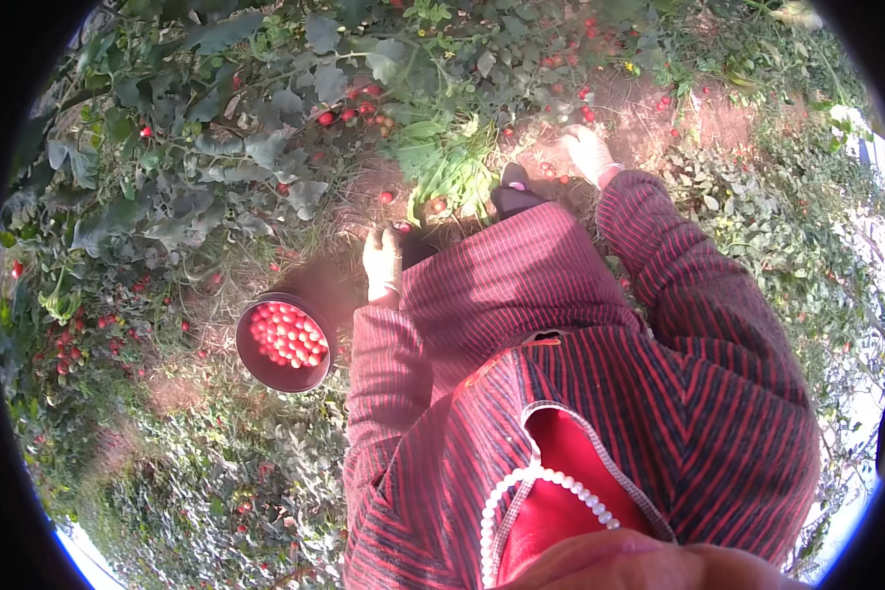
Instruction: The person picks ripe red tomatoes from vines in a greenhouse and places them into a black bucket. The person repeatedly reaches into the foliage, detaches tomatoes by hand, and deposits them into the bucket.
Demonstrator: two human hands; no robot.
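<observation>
My left hand (382,262), in a pale glove, is low beside my left shoe, fingers pointing away from me. A small red tomato (403,228) shows just beyond its fingertips; whether they touch it is unclear. Bright light washes out my right hand (588,151), which reaches over bare soil past my other shoe (515,190). Small tomatoes (547,169) lie on the ground to its left. I cannot see anything in its fingers. Left of my left hand stands a dark bucket (245,360) partly filled with small red tomatoes (287,335).
Leafy tomato plants (265,147) spread ahead and to the left, with a red cluster (358,110) among them. Bright green leaves (450,173) lie between my hands. More low foliage (767,192) grows on the right. My striped skirt (516,273) reaches down near the shoes.
</observation>
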